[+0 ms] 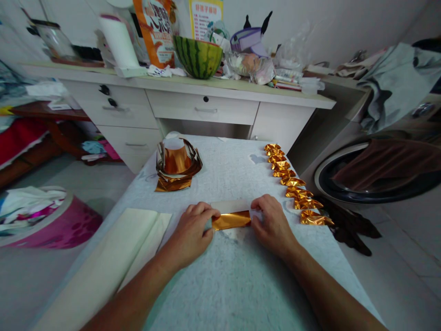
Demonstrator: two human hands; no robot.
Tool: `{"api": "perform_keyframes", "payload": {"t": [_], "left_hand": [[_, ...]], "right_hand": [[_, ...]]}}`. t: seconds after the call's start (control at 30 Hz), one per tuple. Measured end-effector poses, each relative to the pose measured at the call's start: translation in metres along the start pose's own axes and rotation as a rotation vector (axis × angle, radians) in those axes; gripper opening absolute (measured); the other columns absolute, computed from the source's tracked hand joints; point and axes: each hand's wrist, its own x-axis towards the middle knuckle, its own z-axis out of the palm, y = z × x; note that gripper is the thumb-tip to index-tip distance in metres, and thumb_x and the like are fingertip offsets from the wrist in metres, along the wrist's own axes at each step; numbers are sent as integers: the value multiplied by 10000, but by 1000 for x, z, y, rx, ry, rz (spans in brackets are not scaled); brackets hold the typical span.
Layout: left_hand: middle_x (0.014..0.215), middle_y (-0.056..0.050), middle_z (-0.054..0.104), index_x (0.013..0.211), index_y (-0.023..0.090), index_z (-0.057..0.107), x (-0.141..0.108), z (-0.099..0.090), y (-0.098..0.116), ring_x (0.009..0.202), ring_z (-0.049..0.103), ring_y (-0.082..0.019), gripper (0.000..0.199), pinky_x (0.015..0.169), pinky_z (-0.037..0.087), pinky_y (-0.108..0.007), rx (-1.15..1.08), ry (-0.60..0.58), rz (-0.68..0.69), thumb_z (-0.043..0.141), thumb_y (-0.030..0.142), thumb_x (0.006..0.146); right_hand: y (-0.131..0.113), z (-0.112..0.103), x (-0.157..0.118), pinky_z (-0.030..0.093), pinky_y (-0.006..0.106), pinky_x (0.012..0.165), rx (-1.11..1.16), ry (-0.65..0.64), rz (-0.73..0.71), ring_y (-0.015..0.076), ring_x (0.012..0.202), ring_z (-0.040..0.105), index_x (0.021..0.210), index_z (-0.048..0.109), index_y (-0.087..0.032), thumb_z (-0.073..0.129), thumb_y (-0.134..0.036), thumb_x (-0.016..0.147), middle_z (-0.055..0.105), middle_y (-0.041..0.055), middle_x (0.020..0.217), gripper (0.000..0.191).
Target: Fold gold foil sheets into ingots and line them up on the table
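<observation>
Between my hands, low over the cloth-covered table, lies a sheet of gold foil paper (231, 220) with a folded gold strip in front and a pale strip behind. My left hand (195, 227) pinches its left end between thumb and fingers. At the other end, my right hand (272, 225) grips the edge with curled fingers. Along the table's right side runs a row of several folded gold foil pieces (294, 186). Toward the back left stands a stack of curled gold foil sheets (177, 158).
Pale folded paper (113, 257) lies at the left of the table (241, 285). Beyond it are a white cabinet (203, 105) with a half watermelon (198, 57) on top, a pink basket of clothes (69, 220) at left and a washing machine (344, 170) at right.
</observation>
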Motion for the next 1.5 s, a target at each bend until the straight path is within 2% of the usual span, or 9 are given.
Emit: {"api": "perform_keyframes", "payload": {"t": [0.13, 0.3, 0.53, 0.67, 0.83, 1.03, 1.2, 1.37, 1.5], "left_hand": [[1019, -39, 573, 1060, 246, 616, -1, 0, 3, 986, 501, -231, 383, 873, 416, -383, 41, 12, 14, 502, 84, 732], [1053, -39, 577, 1049, 244, 612, -3, 2, 8, 1010, 490, -243, 403, 896, 401, -408, 99, 38, 34, 537, 86, 687], [1039, -35, 613, 1029, 241, 623, 0, 6, 13, 988, 506, -243, 226, 879, 406, -408, 171, 57, 104, 626, 242, 803], [919, -36, 637, 964, 217, 652, 3, 8, 11, 880, 534, -220, 135, 790, 435, -367, 292, 40, 107, 533, 216, 899], [844, -26, 638, 907, 210, 648, 4, 10, 5, 811, 554, -208, 154, 750, 441, -353, 357, 52, 112, 509, 145, 902], [855, -37, 641, 921, 190, 647, 2, 6, 6, 832, 556, -187, 161, 771, 448, -324, 145, 146, 151, 487, 187, 922], [824, -23, 649, 879, 211, 686, 3, -1, 9, 832, 583, -178, 153, 755, 452, -301, -87, 158, 55, 534, 218, 890], [786, -3, 679, 848, 208, 713, 4, -6, 8, 750, 616, -165, 169, 698, 454, -266, -367, 133, -115, 573, 304, 858], [759, 3, 686, 931, 198, 717, 4, -6, 7, 710, 612, -163, 252, 670, 453, -256, -516, 136, -209, 522, 351, 883]], "right_hand": [[-16, 1, -1, 345, 348, 819, 49, -107, -203, 210, 919, 488, 948, 621, -198, 541, -161, 801, 573, 58, 971, 171], [-19, 10, 0, 333, 346, 845, -6, -225, -217, 201, 943, 499, 1010, 642, -199, 613, -171, 803, 596, 49, 997, 211], [-13, 12, 3, 349, 327, 836, -17, -209, -226, 183, 922, 522, 998, 664, -199, 559, -191, 888, 625, 47, 950, 152], [-12, 12, 4, 351, 324, 836, 11, -208, -231, 180, 899, 520, 978, 666, -192, 494, -193, 928, 636, 43, 927, 179], [-13, 15, 4, 346, 331, 820, -27, -184, -217, 201, 915, 494, 1003, 657, -193, 609, -208, 846, 613, 52, 967, 165], [-10, 16, 4, 355, 319, 797, -1, -131, -193, 180, 861, 492, 907, 680, -195, 517, -174, 907, 598, 42, 858, 165], [-9, 10, 4, 388, 291, 760, 283, -125, -180, 160, 807, 522, 858, 661, -186, 532, -171, 893, 592, 22, 785, 134], [-4, 7, 7, 406, 255, 668, 697, -145, 46, 134, 699, 534, 813, 635, -186, 584, -288, 865, 583, -9, 728, 126], [-2, 8, 8, 412, 246, 647, 927, -204, 191, 129, 678, 542, 814, 649, -181, 618, -355, 834, 601, -14, 717, 177]]}}
